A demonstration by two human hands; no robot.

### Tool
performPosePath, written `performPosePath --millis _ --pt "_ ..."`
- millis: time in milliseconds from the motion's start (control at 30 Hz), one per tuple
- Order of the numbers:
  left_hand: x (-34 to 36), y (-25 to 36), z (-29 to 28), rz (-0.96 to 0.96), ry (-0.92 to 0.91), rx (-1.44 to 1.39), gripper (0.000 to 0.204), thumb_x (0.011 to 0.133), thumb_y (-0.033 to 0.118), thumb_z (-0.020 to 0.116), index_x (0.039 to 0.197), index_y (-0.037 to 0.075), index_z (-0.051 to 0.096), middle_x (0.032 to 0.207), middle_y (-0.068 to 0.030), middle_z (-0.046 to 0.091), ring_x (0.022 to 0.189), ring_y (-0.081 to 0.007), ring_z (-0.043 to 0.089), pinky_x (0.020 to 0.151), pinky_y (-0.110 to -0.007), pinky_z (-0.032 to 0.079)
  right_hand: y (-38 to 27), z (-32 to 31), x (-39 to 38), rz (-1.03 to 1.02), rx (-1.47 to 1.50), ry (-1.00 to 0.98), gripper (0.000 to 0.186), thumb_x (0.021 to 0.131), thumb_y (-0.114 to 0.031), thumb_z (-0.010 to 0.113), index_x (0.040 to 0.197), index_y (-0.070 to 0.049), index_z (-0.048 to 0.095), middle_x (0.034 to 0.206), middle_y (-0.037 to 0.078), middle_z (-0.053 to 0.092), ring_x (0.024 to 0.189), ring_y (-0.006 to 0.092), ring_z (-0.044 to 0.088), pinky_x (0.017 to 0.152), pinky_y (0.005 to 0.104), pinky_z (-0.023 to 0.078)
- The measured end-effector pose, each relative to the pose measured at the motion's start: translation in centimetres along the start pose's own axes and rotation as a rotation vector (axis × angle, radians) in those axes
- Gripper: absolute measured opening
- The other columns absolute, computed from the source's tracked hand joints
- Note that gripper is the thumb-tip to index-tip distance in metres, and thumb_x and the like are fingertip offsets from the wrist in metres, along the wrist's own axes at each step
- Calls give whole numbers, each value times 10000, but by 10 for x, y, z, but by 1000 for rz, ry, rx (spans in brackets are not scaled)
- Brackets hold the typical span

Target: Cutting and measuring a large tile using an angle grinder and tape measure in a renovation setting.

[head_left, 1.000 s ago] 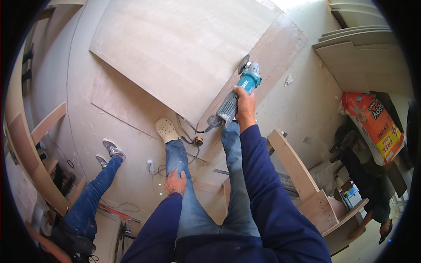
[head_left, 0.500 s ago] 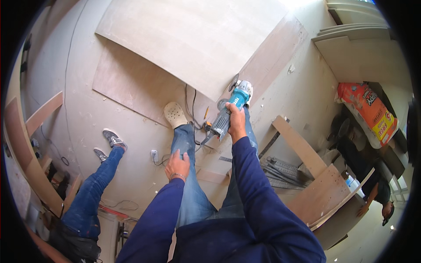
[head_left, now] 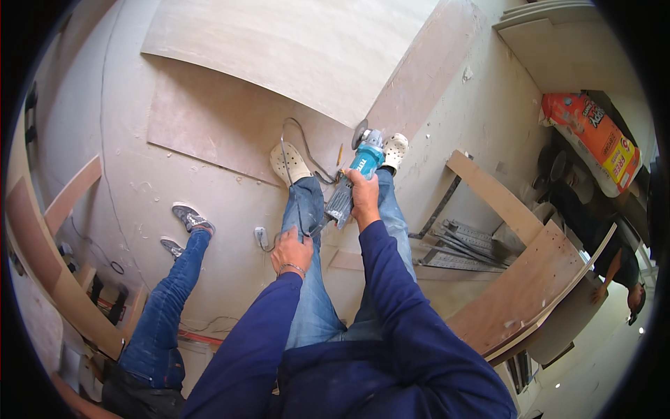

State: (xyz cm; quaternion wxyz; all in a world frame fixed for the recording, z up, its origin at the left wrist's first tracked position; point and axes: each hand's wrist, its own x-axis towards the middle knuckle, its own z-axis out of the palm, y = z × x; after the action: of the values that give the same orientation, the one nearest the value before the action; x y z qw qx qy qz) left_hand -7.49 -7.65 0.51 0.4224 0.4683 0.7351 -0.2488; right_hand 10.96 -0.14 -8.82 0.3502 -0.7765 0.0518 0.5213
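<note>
My right hand [head_left: 363, 194] is wrapped round the grey and teal body of an angle grinder [head_left: 364, 162]. The grinder's disc [head_left: 359, 133] sits beside the near corner of a large pale board [head_left: 293, 52], and I cannot tell if they touch. In front of my left knee, my left hand [head_left: 292, 251] is closed, its fingers curled on the grinder's dark power cord [head_left: 299, 202]. That cord loops up past my left clog [head_left: 289, 162]. A pencil [head_left: 340, 153] lies on the floor between my feet.
Under the pale board lies a brownish sheet [head_left: 202, 126]. Metal strips [head_left: 464, 244] and a plywood piece [head_left: 530, 293] are at the right, near an orange bag [head_left: 593, 140]. Another person's legs [head_left: 167, 300] are at the left; one more person [head_left: 618, 279] is at far right.
My left hand has moved right and closed on the cord, which now rises in a loop. The grinder has shifted slightly left and toward me, still in my right hand.
</note>
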Motion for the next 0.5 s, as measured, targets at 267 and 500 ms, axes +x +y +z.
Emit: performPosePath --millis 267,500 --pt "-8 14 -5 -49 -105 1 420 881 399 622 1200 125 636 1173 -128 646 1066 -343 627 884 -458 502 11 -10 -20 30 -18 79 455 731 -176 765 1066 22 529 922 80 610 773 162 581 720 314 483" --pt "-11 2 9 -51 -73 3 481 886 414 603 1260 111 624 1219 -127 641 1103 -340 621 925 -438 495 10 -3 -24 -68 -110 153 491 718 -208 773 1066 32 523 947 111 614 823 185 591 764 327 482"
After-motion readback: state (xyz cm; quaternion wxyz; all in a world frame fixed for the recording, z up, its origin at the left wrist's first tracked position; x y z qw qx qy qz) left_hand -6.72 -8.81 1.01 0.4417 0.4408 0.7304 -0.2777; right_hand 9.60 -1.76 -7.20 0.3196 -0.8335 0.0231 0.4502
